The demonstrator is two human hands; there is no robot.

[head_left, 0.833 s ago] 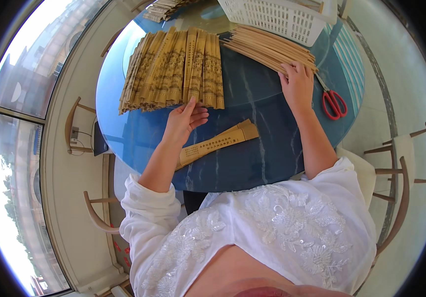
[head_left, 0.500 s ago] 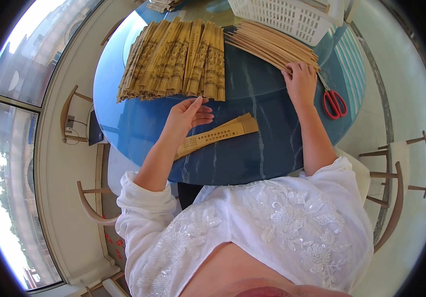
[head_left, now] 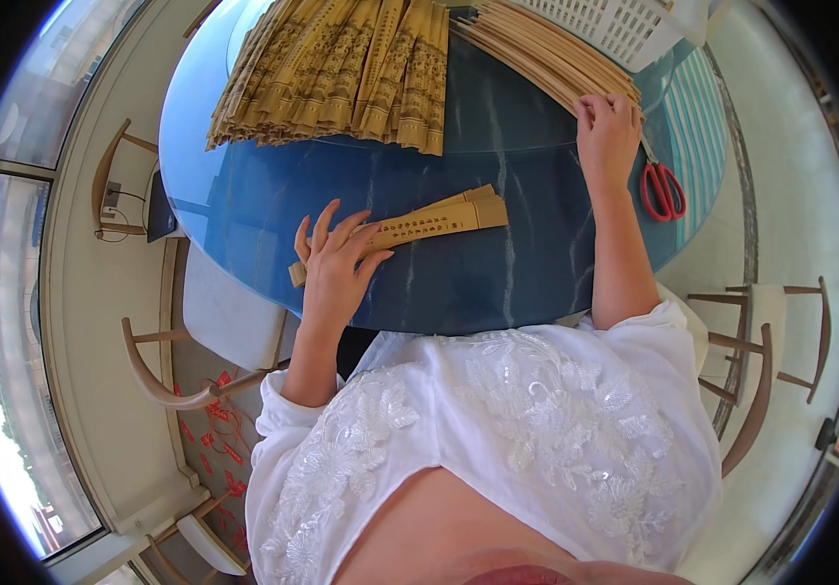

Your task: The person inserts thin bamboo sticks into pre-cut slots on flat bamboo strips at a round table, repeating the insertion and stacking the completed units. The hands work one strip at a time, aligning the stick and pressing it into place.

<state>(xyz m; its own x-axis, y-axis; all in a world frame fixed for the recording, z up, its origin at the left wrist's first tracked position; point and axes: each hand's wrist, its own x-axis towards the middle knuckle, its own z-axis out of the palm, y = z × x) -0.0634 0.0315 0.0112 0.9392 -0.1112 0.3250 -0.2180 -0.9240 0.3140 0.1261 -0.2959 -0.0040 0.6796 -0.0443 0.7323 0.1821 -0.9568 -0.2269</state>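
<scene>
A folded strip of gold pleated paper (head_left: 439,220), like a closed fan leaf with dark printed characters, lies slanting across the blue table in front of me. My left hand (head_left: 334,261) is over its left end, fingers spread, with the thumb on the near side; whether the fingertips press on it I cannot tell. At the far right, my right hand (head_left: 609,136) has its fingers curled over the near ends of a pile of thin wooden sticks (head_left: 546,54). A large stack of similar gold pleated papers (head_left: 342,83) spreads across the far left.
Red-handled scissors (head_left: 662,191) lie right of my right wrist, blades partly hidden. Behind the sticks stands a white perforated plastic basket (head_left: 624,34). The round blue marble-patterned table (head_left: 449,292) curves close to my body. Chairs stand on both sides, one light-seated chair (head_left: 229,307) at left.
My left hand has moved back from beside the stack to the left end of the folded paper, its fingers spreading. The right hand stays at the sticks. The whole view has tilted nearer.
</scene>
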